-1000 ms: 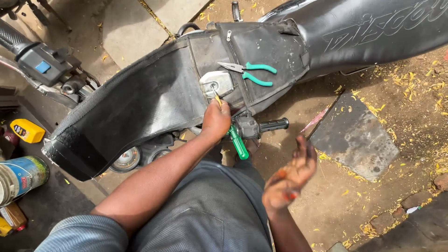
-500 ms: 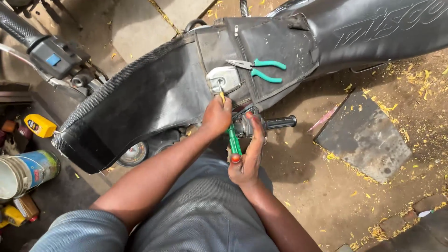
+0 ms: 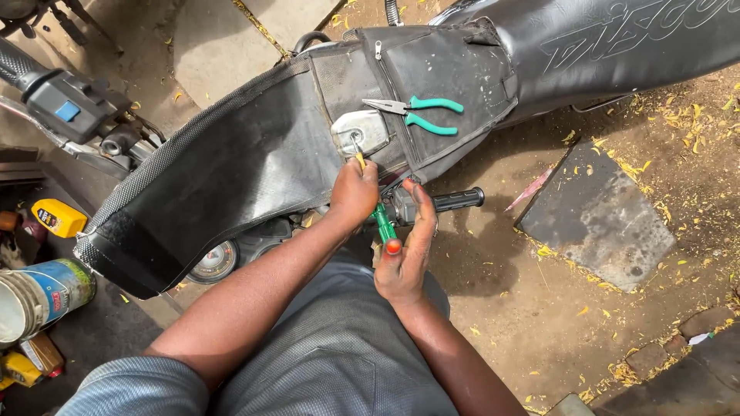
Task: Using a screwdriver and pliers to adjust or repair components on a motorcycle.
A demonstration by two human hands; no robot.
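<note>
Landmark: the chrome fuel cap [image 3: 361, 131], set in the black cover of the motorcycle tank [image 3: 231, 177]; every place below is told from it.
Screwdriver: a green-handled screwdriver [image 3: 383, 222] with an orange butt end runs from just below the cap down toward the person; its yellowish tip meets the cap's lower edge, and the shaft is tilted, tip up and handle down.
Left hand: the left hand [image 3: 353, 192] sits just below the cap, fingers curled shut around the upper part of the screwdriver near the tip.
Right hand: the right hand [image 3: 407, 250] lies farther below the cap, palm against the handle's end, fingers stretched upward along the handle, not closed into a fist.
Pliers: pliers [image 3: 416, 114] with teal grips lie on the tank cover just right of the cap, jaws pointing at it.
Handlebar grip: a black handlebar grip [image 3: 456, 200] juts out below and right of the cap, just beside the right hand's fingertips.
Seat: the black seat [image 3: 617, 38] stretches away to the upper right of the cap.
Slab: a grey flat slab [image 3: 601, 219] lies on the dirt well to the right of the cap.
Cans: a paint can [image 3: 42, 296] and a yellow bottle [image 3: 58, 218] stand far left of the cap.
</note>
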